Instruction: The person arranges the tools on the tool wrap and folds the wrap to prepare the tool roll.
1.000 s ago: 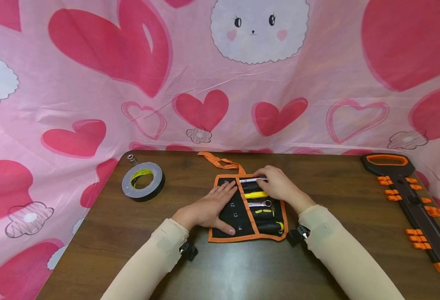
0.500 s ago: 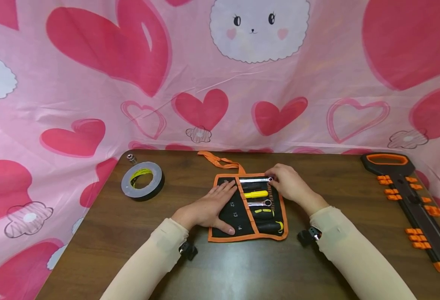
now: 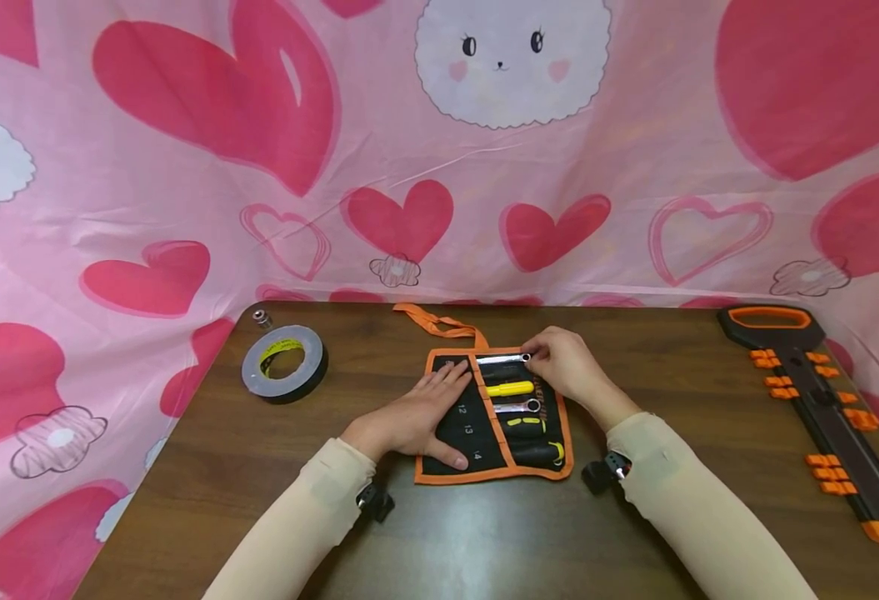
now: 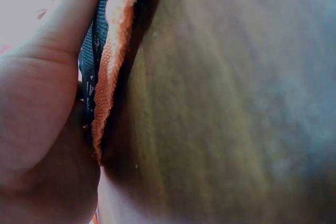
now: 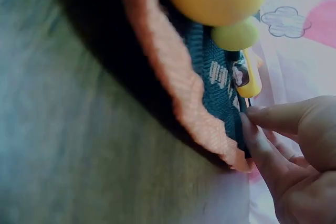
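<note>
Pink heart-print backdrop cloth (image 3: 184, 167) is hung behind and draped down both sides of the scene. Dark wood desk (image 3: 484, 542) is seen below it, carrying everything else.

Long black-and-orange tool (image 3: 821, 400) is laid along the desk's right edge, well apart from the hands.

Black tool roll with orange trim (image 3: 493, 417) is spread flat at desk centre, numbers 12, 13, 14 printed on its left panel. An orange tie strap (image 3: 442, 323) is trailed from its far left corner toward the backdrop.

Grey tape roll (image 3: 285, 363) is laid flat on the desk's far left, well apart from the tool roll; a small metal piece (image 3: 262, 317) is seen just beyond it.

Left hand (image 3: 417, 417) is laid flat on the tool roll's left panel, fingers straight, pressing it down. In the left wrist view the thumb is seen against the orange trim (image 4: 113, 66).

Right hand (image 3: 570, 367) is placed at the roll's far right corner, fingertips pinched on the end of a silver wrench (image 3: 501, 359) that is lying across the top pocket. In the right wrist view the fingertips (image 5: 262, 124) are seen touching the roll's edge (image 5: 210, 129); the wrench itself cannot be made out there.

Below the wrench, in the pockets: a yellow-handled tool (image 3: 510, 388), a second silver wrench (image 3: 520, 407), then two black-and-yellow handles (image 3: 529, 440).
</note>
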A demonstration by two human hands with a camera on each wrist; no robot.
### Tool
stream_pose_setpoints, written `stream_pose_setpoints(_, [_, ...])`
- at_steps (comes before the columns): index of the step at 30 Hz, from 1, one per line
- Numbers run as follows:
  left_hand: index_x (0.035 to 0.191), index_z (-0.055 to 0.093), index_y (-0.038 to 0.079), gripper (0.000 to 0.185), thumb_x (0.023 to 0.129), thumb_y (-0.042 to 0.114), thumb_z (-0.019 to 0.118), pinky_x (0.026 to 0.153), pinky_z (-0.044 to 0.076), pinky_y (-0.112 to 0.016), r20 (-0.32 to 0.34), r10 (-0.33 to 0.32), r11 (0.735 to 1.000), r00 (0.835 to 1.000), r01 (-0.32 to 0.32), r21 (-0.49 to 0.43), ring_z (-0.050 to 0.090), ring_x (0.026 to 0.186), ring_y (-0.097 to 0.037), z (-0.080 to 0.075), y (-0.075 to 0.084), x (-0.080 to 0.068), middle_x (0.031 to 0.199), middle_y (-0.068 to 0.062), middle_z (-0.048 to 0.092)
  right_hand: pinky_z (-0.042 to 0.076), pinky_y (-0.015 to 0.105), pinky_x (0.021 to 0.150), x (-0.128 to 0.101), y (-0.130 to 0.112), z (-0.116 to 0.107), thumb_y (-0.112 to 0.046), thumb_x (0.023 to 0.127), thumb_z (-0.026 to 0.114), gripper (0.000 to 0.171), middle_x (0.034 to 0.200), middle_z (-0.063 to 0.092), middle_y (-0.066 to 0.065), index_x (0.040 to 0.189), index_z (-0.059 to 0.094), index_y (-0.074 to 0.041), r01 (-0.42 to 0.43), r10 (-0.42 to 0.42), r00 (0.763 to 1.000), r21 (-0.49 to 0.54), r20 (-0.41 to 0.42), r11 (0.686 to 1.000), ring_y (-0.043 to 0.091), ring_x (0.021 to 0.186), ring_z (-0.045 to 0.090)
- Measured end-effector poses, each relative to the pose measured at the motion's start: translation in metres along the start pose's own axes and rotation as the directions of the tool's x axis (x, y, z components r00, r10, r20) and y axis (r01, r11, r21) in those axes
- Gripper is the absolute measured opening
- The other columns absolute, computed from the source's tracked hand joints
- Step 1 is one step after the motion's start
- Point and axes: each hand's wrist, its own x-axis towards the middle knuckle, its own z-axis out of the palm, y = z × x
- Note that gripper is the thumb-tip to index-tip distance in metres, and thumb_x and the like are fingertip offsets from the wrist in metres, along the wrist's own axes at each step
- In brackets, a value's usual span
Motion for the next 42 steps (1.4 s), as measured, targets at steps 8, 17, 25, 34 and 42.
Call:
stream_pose_setpoints(8, [0.176,0.008,0.022,0.131,0.081,0.063,0.089,0.140,0.002,-0.045,0.005,-0.014,1.000,1.000,0.014,-0.007,-0.006,0.171,-0.019,0.000,0.000,0.000,0.184,0.007,-0.005,0.063,0.047,0.088,0.004,0.004,0.004,-0.008,0.099,0.076,0.020,0.106,0.079,0.017,0.117,0.080,0.001,-0.026,0.026,0.999,0.009,0.028,1.000,0.026,0.092,0.071])
stream_pose_setpoints(17, [0.176,0.008,0.021,0.131,0.082,0.063,0.089,0.140,0.002,-0.045,-0.001,-0.005,1.000,1.000,0.005,0.001,-0.006,0.171,-0.019,-0.001,0.000,-0.001,0.184,0.007,-0.006,0.061,0.044,0.082,0.008,0.006,0.003,-0.012,0.099,0.078,0.019,0.102,0.078,0.014,0.114,0.081,0.000,0.050,-0.047,0.998,-0.107,0.032,0.993,0.023,0.086,0.066])
stream_pose_setpoints(25, [0.176,0.009,0.021,0.129,0.083,0.063,0.088,0.140,0.003,-0.046,0.002,-0.001,1.000,1.000,0.001,0.000,-0.006,0.171,-0.019,-0.002,0.001,-0.002,0.184,0.007,-0.004,0.063,0.046,0.088,0.011,0.000,0.007,-0.012,0.100,0.077,0.021,0.107,0.080,0.015,0.116,0.081,0.000,0.049,-0.043,0.997,-0.093,0.059,0.994,0.024,0.089,0.068])
stream_pose_setpoints(34, [0.176,0.009,0.021,0.129,0.083,0.063,0.088,0.140,0.003,-0.046,0.002,0.004,1.000,1.000,-0.004,0.004,-0.007,0.171,-0.019,-0.002,0.001,0.000,0.184,0.006,-0.004,0.063,0.050,0.094,0.016,-0.003,0.008,-0.011,0.101,0.076,0.019,0.111,0.082,0.015,0.116,0.082,-0.002,0.069,-0.063,0.995,-0.082,0.071,0.994,0.027,0.097,0.073])
stream_pose_setpoints(42, [0.176,0.009,0.021,0.129,0.083,0.064,0.088,0.140,0.004,-0.047,0.005,0.003,1.000,1.000,-0.003,0.011,-0.007,0.171,-0.019,-0.001,0.001,0.001,0.184,0.006,-0.004,0.061,0.052,0.099,0.020,-0.003,0.009,-0.014,0.102,0.076,0.018,0.113,0.082,0.014,0.115,0.084,-0.005,0.058,-0.055,0.995,-0.033,0.089,0.998,0.029,0.104,0.074])
